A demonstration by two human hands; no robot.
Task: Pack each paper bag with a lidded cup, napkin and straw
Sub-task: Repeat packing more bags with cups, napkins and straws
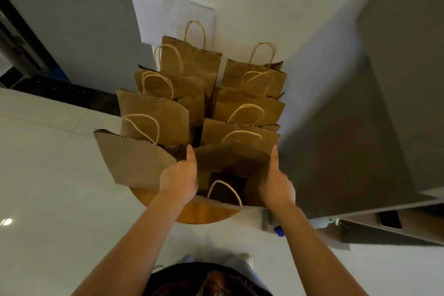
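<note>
Left hand, right hand clamped on opposite sides of nearest open-mouthed brown paper bag, thumbs along rim, mouth spread. Near edge of round wooden table. Dark inside; contents unclear. Seven other brown handled bags in two rows behind, tops folded: likely packed. Probably last bag.

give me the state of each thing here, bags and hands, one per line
nearest bag: upright on the round wooden table, top held between both hands, inside too dark to tell
other bags: upright in two rows, tops folded shut, handles up
left hand: on the nearest bag's left side, thumb up
right hand: on its right side, thumb up
</note>
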